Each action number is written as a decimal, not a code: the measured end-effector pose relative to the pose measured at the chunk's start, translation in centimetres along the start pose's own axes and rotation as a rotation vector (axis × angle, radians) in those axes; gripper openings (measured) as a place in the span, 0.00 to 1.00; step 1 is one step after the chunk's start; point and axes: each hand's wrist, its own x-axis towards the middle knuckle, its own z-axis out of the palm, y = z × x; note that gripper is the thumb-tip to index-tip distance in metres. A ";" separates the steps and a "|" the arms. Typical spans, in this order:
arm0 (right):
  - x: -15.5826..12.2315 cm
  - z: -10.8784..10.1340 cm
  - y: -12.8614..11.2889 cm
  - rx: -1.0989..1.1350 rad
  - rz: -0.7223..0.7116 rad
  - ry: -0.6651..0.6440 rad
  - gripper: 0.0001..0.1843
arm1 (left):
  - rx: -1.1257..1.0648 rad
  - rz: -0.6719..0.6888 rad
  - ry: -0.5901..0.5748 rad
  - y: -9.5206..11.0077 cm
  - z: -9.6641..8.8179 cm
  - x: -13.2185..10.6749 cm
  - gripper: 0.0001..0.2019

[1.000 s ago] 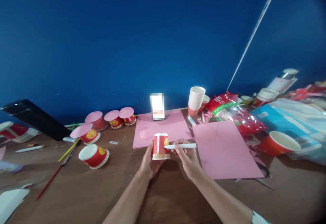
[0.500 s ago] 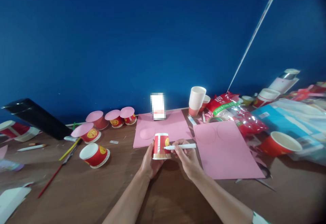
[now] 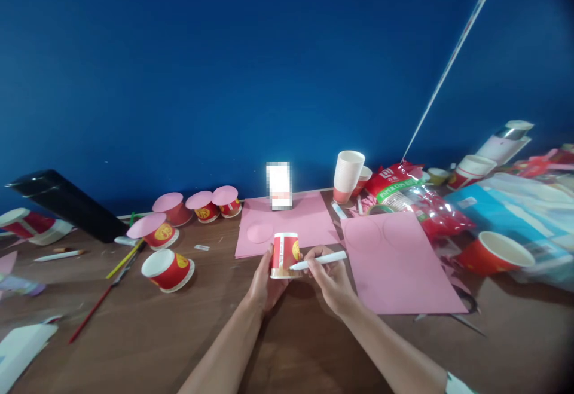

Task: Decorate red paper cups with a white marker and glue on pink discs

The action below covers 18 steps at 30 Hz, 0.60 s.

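Observation:
My left hand (image 3: 265, 283) is closed around a red and white paper cup (image 3: 284, 253) with a yellow emblem, held upside down above the table. Its lower band looks brownish gold. In my right hand (image 3: 326, 274) is a white marker (image 3: 320, 260), pinched between thumb and fingers. The marker's tip points left at the lower part of the cup and seems to touch it or nearly so. Behind the cup lies a pink sheet (image 3: 309, 217) with a loose pink disc (image 3: 260, 232) on it. Another pink sheet (image 3: 399, 274) with circle outlines is beside my right hand.
Several upturned cups topped with pink discs (image 3: 169, 202) stand at the back left, near a bare upturned cup (image 3: 167, 269). Stacked white cups (image 3: 348, 173), a red cup bag (image 3: 403, 188) and an orange cup (image 3: 497, 253) are right. Scissors (image 3: 466, 323) stick out under the pink sheet.
The marker's tip has moved down the cup, from its middle to near the lower band, and the marker is more tilted. My left hand still holds the cup in about the same place.

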 end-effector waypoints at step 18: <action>-0.1 0.1 -0.6 -0.074 0.004 -0.013 0.12 | -0.006 0.010 -0.020 0.0 -0.2 -0.1 0.23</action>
